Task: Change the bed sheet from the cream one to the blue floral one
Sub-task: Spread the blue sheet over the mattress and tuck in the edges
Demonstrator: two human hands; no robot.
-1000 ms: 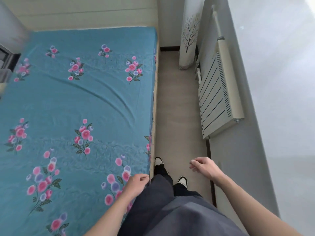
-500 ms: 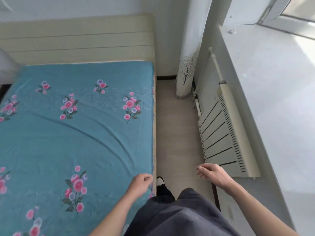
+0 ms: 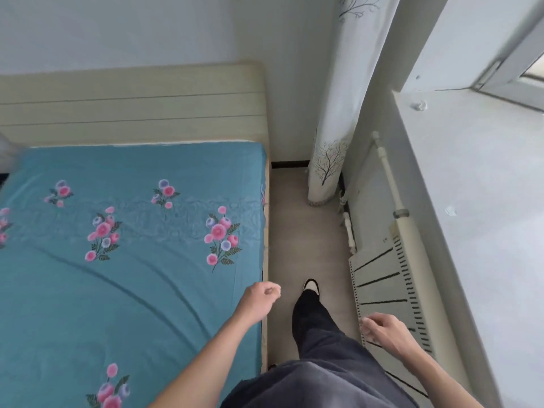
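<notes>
Between bed and radiator [image 3: 391,293], a person stands in the narrow floor strip [image 3: 306,231], one dark-trousered leg and shoe [image 3: 311,285] forward at 6 o'clock. Spread over the mattress from 7 to 10 o'clock is the blue sheet [image 3: 132,275], flat with a few long creases, its pink flower sprays showing; its right edge hangs over the bedside. At 11 o'clock stands the cream headboard [image 3: 132,104]. Over the sheet's right edge hovers the left hand [image 3: 259,298], fingers loosely curled, holding nothing as far as the blur allows. Down at 5 o'clock the right hand [image 3: 385,331] hangs in front of the radiator, fingers loosely bent and empty. At 1 o'clock a curtain [image 3: 332,160] with a tree print reaches the floor; the windowsill [image 3: 471,187] runs along 3 o'clock.
</notes>
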